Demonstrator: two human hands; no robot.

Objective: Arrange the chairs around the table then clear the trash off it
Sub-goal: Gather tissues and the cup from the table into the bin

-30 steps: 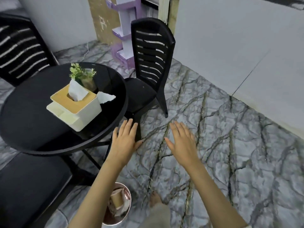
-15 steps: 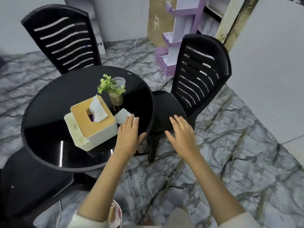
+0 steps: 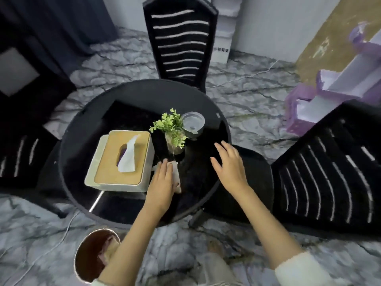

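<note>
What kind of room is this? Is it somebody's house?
Probably a small dining corner in a home: a round black table with slatted black chairs around it, a tissue box and potted plant on top, and a trash bin on the floor.

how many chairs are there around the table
3: the far chair beyond the round table, the right chair at its right side, the left chair at the frame's left edge. More may be out of view.
</note>
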